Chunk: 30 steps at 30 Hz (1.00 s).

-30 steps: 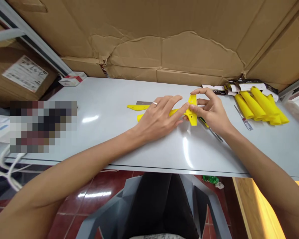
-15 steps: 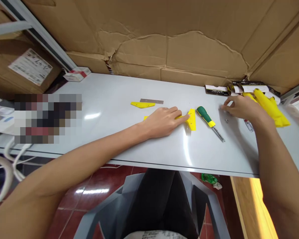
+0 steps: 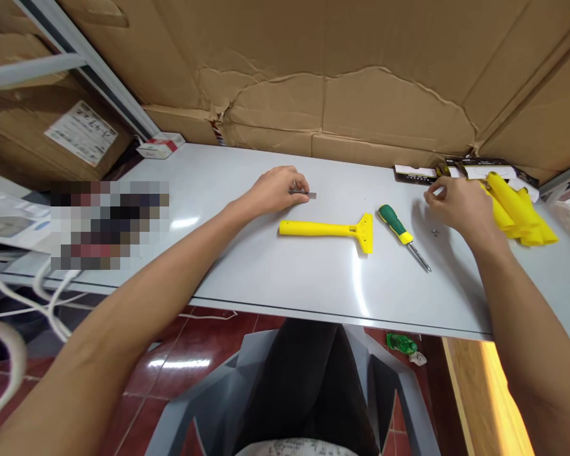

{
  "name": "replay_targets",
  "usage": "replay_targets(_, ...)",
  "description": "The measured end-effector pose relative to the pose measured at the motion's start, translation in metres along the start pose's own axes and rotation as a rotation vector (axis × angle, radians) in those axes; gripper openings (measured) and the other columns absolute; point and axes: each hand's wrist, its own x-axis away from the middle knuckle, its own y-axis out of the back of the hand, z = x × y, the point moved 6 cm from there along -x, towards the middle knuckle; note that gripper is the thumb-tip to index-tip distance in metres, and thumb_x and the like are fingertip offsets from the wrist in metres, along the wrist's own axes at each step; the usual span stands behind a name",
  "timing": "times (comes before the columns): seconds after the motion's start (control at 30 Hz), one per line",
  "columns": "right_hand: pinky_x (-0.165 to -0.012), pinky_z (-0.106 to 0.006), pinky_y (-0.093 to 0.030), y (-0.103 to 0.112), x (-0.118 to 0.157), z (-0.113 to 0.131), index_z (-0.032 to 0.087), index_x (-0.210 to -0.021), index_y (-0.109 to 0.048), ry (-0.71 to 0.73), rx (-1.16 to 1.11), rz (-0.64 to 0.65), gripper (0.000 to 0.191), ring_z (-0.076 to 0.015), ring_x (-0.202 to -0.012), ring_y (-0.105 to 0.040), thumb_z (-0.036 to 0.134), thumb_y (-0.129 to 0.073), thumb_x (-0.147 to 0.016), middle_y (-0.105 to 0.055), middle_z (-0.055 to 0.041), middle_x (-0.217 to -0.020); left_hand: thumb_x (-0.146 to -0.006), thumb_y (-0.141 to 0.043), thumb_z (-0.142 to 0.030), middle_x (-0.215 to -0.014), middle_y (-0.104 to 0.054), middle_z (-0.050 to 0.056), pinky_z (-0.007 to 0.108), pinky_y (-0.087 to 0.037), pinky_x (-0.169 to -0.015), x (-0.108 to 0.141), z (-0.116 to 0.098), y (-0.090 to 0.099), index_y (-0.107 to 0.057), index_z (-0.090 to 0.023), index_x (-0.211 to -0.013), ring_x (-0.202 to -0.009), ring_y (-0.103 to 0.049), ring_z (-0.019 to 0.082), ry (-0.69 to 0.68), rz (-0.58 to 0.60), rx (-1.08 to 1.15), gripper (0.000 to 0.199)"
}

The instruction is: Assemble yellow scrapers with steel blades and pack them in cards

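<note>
My left hand [image 3: 278,190] is closed at a thin metal blade [image 3: 312,196], pinching it near the tabletop. That hand covers the spot where a small yellow plate lay. In front of it a yellow scraper handle [image 3: 316,229] lies flat, its wide head to the right. My right hand [image 3: 463,204] hovers over the right side, thumb and index finger pinched together; whatever they hold is too small to make out. Below those fingertips lie a few tiny screws [image 3: 435,233]. Between the scraper and my right hand rests a green-and-yellow screwdriver [image 3: 403,235], tip toward me.
Yellow scraper handles [image 3: 520,212] and black-and-white packaging boxes [image 3: 489,170] are piled at the right rear. A cardboard wall [image 3: 313,104] backs the white table [image 3: 266,285]. A small red-and-white box [image 3: 160,145] stands at the far left corner, with white cables [image 3: 52,310] below it.
My left hand has left the scraper handle and moved back and left onto the metal blade. My right hand stays in nearly the same place, fingers drawn closer together.
</note>
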Motion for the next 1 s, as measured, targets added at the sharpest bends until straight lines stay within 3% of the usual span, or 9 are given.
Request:
replay_targets(0.13, -0.074, -0.038, -0.042, 0.009, 0.006, 0.016, 0.024, -0.102, -0.078, 0.033, -0.108, -0.152, 0.021, -0.0284, -0.091, -0.067, 0.027, -0.062, -0.089, -0.079, -0.0106, -0.094, -0.085, -0.076, -0.032, -0.101, -0.071, 0.006, 0.033, -0.048, -0.082, -0.002, -0.005, -0.011, -0.074, -0.020, -0.095, -0.091, -0.064, 0.021, -0.018, -0.006, 0.093, 0.016)
replay_targets(0.27, -0.077, -0.039, -0.053, 0.023, 0.026, 0.037, 0.022, -0.094, -0.076, 0.219, -0.453, -0.353, 0.016, -0.0219, -0.071, -0.071, 0.028, -0.061, -0.093, -0.075, -0.0047, -0.074, -0.083, -0.074, -0.025, -0.091, -0.073, 0.003, 0.033, -0.047, -0.079, 0.001, -0.015, -0.006, -0.071, -0.021, -0.094, -0.087, -0.064, 0.019, -0.030, -0.130, 0.171, 0.013)
replay_targets(0.33, -0.070, -0.036, -0.055, 0.025, 0.039, 0.051, 0.022, -0.091, -0.074, 0.326, -0.652, -0.315, 0.015, -0.0188, -0.063, -0.069, 0.031, -0.062, -0.095, -0.072, -0.0022, -0.069, -0.083, -0.072, -0.022, -0.088, -0.073, 0.001, 0.032, -0.048, -0.077, 0.005, -0.026, 0.003, -0.073, -0.021, -0.095, -0.081, -0.063, 0.017, -0.037, -0.238, 0.277, 0.012)
replay_targets(0.43, -0.061, -0.031, -0.054, 0.022, 0.062, 0.076, 0.022, -0.093, -0.073, 0.447, -0.907, -0.171, 0.015, -0.0161, -0.061, -0.068, 0.034, -0.065, -0.097, -0.070, -0.0006, -0.069, -0.084, -0.073, -0.028, -0.088, -0.074, 0.002, 0.029, -0.051, -0.071, 0.016, -0.048, 0.018, -0.074, -0.020, -0.092, -0.077, -0.064, 0.014, -0.065, -0.366, 0.625, 0.011)
replay_targets(0.53, -0.061, -0.029, -0.055, 0.018, 0.083, 0.099, 0.024, -0.107, -0.073, 0.510, -1.052, -0.043, 0.016, -0.0142, -0.070, -0.069, 0.036, -0.067, -0.097, -0.073, -0.0016, -0.087, -0.079, -0.085, -0.035, -0.085, -0.071, 0.001, 0.026, -0.055, -0.063, 0.025, -0.070, 0.024, -0.072, -0.019, -0.089, -0.073, -0.066, 0.012, -0.056, -0.341, 1.020, 0.023)
replay_targets(0.67, -0.069, -0.028, -0.058, 0.013, 0.099, 0.117, 0.025, -0.124, -0.069, 0.566, -1.122, 0.072, 0.036, -0.0144, -0.085, -0.071, 0.040, -0.076, -0.092, -0.074, -0.0035, -0.110, -0.075, -0.092, -0.040, -0.086, -0.069, 0.000, 0.030, -0.066, -0.071, 0.033, -0.088, 0.018, -0.070, -0.017, -0.085, -0.074, -0.071, 0.013, -0.020, -0.260, 1.300, 0.033)
replay_targets(0.87, -0.059, -0.027, -0.055, 0.014, 0.093, 0.106, 0.022, -0.094, -0.079, 0.406, -1.222, 0.070, 0.014, -0.0131, -0.071, -0.067, 0.036, -0.079, -0.090, -0.075, -0.0016, -0.083, -0.075, -0.093, -0.046, -0.078, -0.073, 0.001, 0.030, -0.067, -0.074, 0.034, -0.089, 0.007, -0.068, -0.016, -0.081, -0.072, -0.075, 0.015, 0.024, -0.204, 1.341, 0.039)
replay_targets(1.0, -0.052, -0.027, -0.051, 0.015, 0.087, 0.097, 0.024, -0.089, -0.078, 0.320, -1.366, 0.037, 0.014, -0.0099, -0.057, -0.058, 0.038, -0.078, -0.091, -0.071, 0.0004, -0.077, -0.077, -0.090, -0.048, -0.073, -0.073, 0.001, 0.027, -0.062, -0.067, 0.036, -0.093, 0.008, -0.073, -0.016, -0.082, -0.068, -0.072, 0.014, -0.019, -0.143, 1.209, 0.036)
